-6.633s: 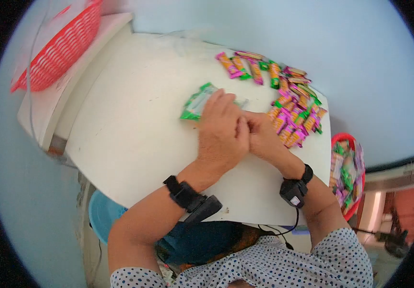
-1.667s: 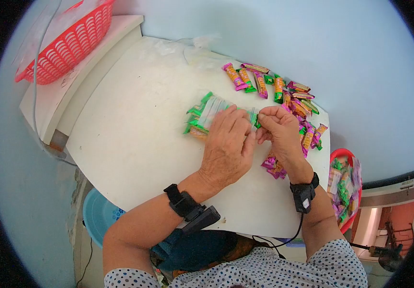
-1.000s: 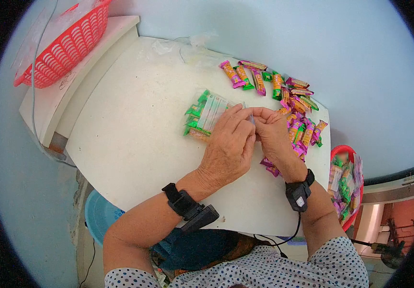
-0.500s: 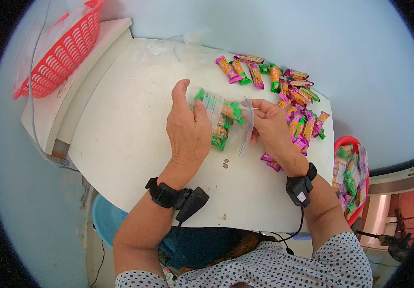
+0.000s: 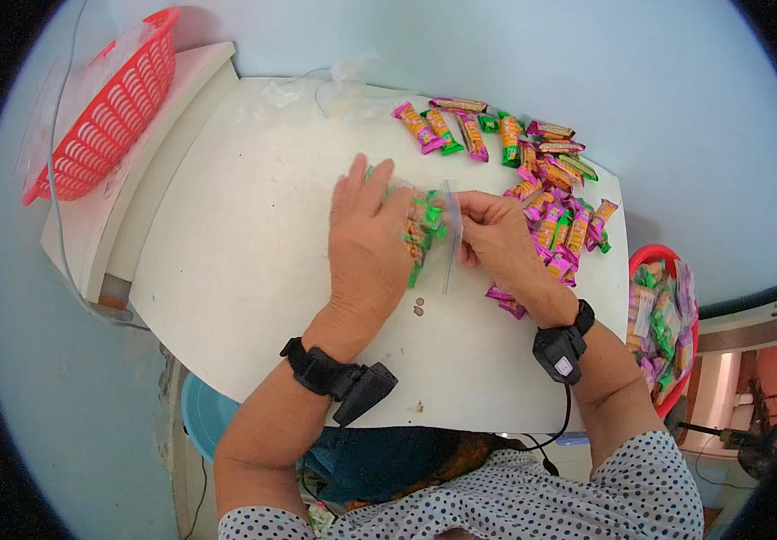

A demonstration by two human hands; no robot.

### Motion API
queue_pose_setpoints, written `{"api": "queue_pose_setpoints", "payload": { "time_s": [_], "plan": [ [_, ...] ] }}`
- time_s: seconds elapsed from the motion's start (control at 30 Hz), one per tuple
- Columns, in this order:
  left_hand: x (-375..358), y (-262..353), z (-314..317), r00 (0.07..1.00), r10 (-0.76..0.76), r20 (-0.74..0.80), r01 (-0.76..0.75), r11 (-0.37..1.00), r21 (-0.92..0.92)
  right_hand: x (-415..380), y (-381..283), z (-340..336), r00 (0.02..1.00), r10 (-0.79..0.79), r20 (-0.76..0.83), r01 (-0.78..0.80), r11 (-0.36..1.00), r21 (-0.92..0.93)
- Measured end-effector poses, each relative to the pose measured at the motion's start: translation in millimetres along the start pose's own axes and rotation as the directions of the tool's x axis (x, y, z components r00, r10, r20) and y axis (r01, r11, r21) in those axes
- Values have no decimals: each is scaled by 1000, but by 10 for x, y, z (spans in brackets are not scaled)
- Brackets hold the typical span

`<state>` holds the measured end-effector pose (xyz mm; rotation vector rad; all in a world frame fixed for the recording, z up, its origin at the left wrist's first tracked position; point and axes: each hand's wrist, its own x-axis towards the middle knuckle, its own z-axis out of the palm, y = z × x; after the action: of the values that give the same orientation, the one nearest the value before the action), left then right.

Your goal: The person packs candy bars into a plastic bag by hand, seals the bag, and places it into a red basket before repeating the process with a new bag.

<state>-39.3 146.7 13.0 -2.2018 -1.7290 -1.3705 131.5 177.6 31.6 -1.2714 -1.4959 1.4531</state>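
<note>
A clear zip bag (image 5: 450, 256) lies on the white table (image 5: 226, 270) with several green-wrapped snack bars (image 5: 423, 232) inside. My left hand (image 5: 369, 243) rests over the bag's filled end with its fingers stretched out, covering part of the contents. At the zip edge, my right hand (image 5: 498, 241) pinches the bag between thumb and fingers; its fingertips are partly hidden. Close by on the right, a loose pile of purple- and green-wrapped snack bars (image 5: 553, 225) reaches up to my right hand and wrist.
Clear plastic bags (image 5: 303, 97) lie at the table's back edge. A red basket (image 5: 118, 112) stands on a raised ledge at the left. Another red basket (image 5: 696, 337) with filled bags is beyond the right edge. A blue basin (image 5: 204, 414) sits below the table.
My left hand has moved slightly right and turned flatter over the bag, hiding more of it. My right hand has shifted a little left, still holding the zip edge.
</note>
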Motion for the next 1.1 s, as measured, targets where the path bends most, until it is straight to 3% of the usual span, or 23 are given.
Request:
{"api": "queue_pose_setpoints", "payload": {
  "time_s": [0.03,0.13,0.33,0.5,0.6,0.7,0.73,0.83,0.87,0.93,1.07,1.1],
  "plan": [
    [6,11,-1,998,64,-1,-64,998,14,3,7,2,1000,-15,15,15,1000,-2],
    [-51,-6,102,999,38,12,-37,997,-67,25,44,3,997,-49,57,50,999,-15],
    [-35,-9,91,987,157,-23,-158,987,-37,39,101,-9,987,-77,140,94,989,-118],
    [-42,3,90,990,143,-1,-141,979,-147,24,102,-19,984,-64,164,94,979,-180],
    [-37,-5,106,987,160,-28,-162,977,-139,4,-26,-82,990,-58,127,93,952,-292],
    [-25,22,75,990,137,-22,-139,981,-137,48,-42,-211,974,-213,-75,170,910,-377],
    [-17,34,51,993,122,-8,-122,983,-140,73,-38,-276,972,-192,-134,146,945,-294],
    [-20,60,-3,998,33,55,-22,981,-192,138,-50,-426,926,-314,-212,190,868,-458],
    [-20,81,-12,999,25,48,-14,977,-214,183,-59,-472,890,-422,-174,259,780,-570],
    [-33,134,-32,999,6,44,6,965,-262,283,-149,-492,881,-466,-82,263,627,-734],
    [-21,165,-83,987,145,69,-130,974,-186,682,-104,-556,828,-550,108,294,262,-919],
    [-31,176,-82,987,143,78,-127,975,-181,742,-99,-515,848,-525,72,248,273,-929]
  ]
}}
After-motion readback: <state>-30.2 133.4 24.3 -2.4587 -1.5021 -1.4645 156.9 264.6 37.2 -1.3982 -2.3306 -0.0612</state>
